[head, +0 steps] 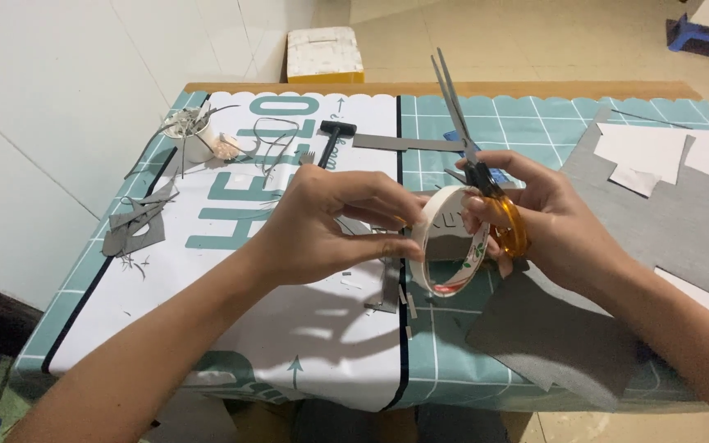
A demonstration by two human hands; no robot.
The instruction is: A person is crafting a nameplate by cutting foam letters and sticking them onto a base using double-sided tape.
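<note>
Tape roll (450,242) stands on edge between your 2 hands, above the table's (535,123) teal cloth. Your left hand (322,226) pinches at its near rim; your right hand (547,217) grips the roll and orange-handled scissors (473,156), blades pointing away.

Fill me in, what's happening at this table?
A person holds a roll of tape upright between both hands over the table. The left hand pinches at the roll's edge; the right hand steadies it while also holding orange-handled scissors, blades pointing up. Grey sheets and offcuts lie around.
</note>
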